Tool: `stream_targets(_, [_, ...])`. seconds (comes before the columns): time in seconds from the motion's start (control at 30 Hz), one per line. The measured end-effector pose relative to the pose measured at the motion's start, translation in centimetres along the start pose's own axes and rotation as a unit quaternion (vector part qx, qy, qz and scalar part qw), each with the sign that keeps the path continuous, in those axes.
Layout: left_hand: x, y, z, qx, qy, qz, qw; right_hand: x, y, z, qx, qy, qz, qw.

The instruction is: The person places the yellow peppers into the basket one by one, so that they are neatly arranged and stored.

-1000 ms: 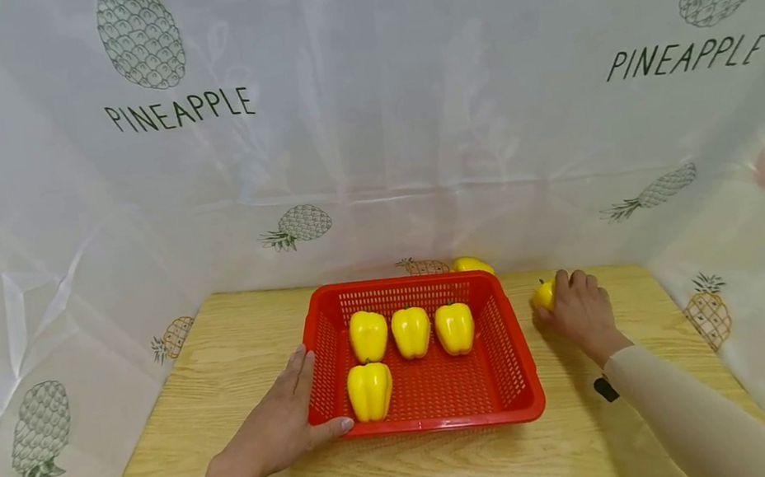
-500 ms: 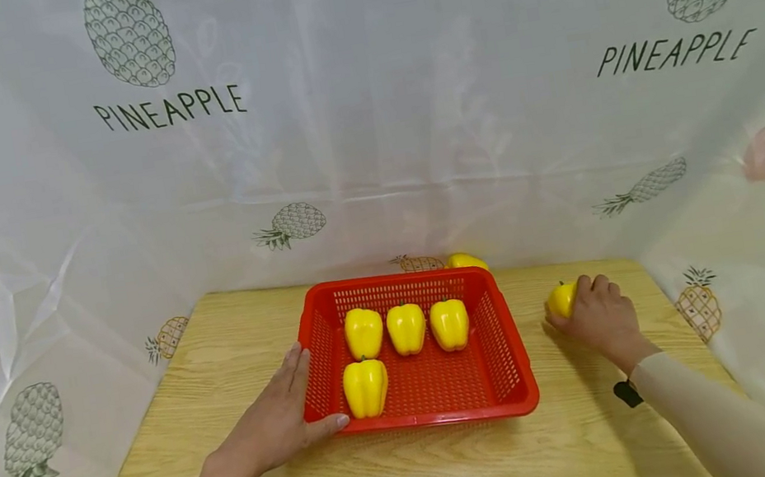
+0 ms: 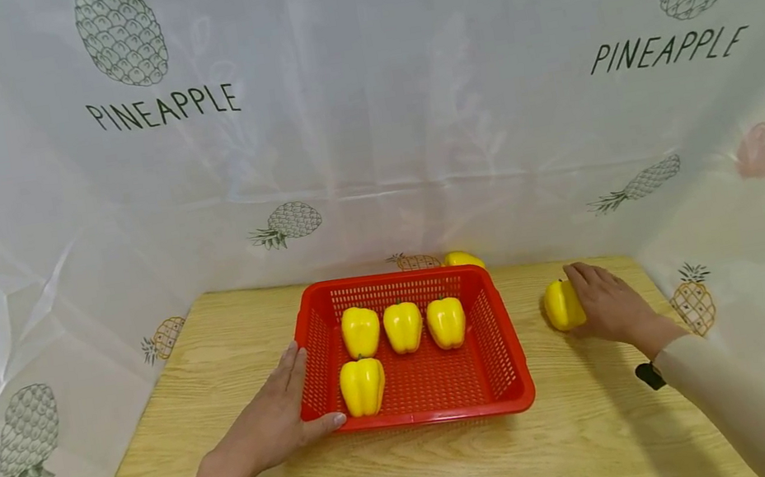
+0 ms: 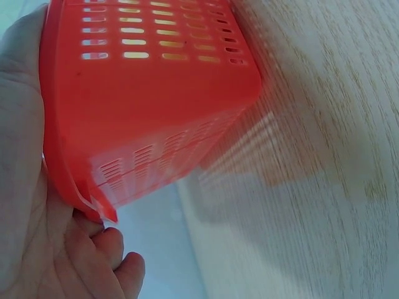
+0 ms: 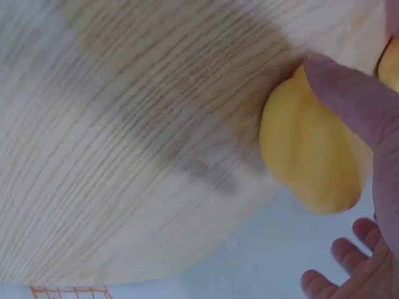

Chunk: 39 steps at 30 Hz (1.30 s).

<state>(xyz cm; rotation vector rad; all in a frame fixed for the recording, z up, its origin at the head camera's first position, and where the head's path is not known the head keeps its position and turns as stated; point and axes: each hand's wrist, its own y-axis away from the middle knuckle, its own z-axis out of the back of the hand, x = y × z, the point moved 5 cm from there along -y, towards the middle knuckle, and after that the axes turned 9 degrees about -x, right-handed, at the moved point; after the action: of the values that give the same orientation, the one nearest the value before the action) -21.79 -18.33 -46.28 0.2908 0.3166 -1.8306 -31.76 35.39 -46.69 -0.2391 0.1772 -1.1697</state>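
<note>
Rests the loosely spread right hand point(image 3: 611, 308) against a yellow bell pepper point(image 3: 562, 306) immediately to its left, stem end toward the far edge, on the wooden surface point(image 3: 550, 445) right of the red plastic basket point(image 3: 448, 414).

A hand could pass over the table point(image 3: 541, 367) between the red basket point(image 3: 441, 415) and the pepper point(image 3: 562, 305) at the right hand point(image 3: 613, 309). Inside, four peppers point(image 3: 403, 329) leave the front right free; the left hand point(image 3: 268, 419) blocks the front left corner.
</note>
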Motion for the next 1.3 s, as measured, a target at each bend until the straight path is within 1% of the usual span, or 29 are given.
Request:
stream_targets(0.13, [0.0,0.0,0.1,0.002,-0.002,0.002,1.0,0.3,-0.5,-0.6,0.018,-0.001,0.033,0.999])
stream_targets(0.27, [-0.1,0.0,0.1,0.003,0.0,0.001,1.0,0.4,-0.7,-1.1,0.023,0.0,0.045,0.999])
stream_targets(0.43, [-0.1,0.1,0.1,0.001,-0.001,-0.003,1.0,0.4,-0.6,-1.4,0.02,-0.013,0.037,0.999])
stream_targets(0.67, [-0.1,0.1,0.1,0.003,0.003,-0.001,1.0,0.1,-0.4,-2.0,0.024,-0.033,0.007,0.999])
stream_targets(0.8, [-0.3,0.2,0.3,0.003,0.003,-0.001,1.0,0.4,-0.3,-1.8,0.0,-0.052,-0.004,0.999])
stream_targets(0.97, [-0.3,0.2,0.5,0.003,0.007,0.0,1.0,0.5,0.0,-1.4,-0.045,-0.066,-0.005,0.997])
stream_targets(1.17, [-0.3,0.2,0.5,0.005,0.009,0.002,0.9999,0.5,-0.1,-1.1,-0.112,-0.068,0.014,0.991])
stream_targets(1.3, [-0.4,0.2,0.5,0.006,0.011,0.003,0.9999,0.6,-0.2,-0.7,-0.143,-0.073,0.022,0.987])
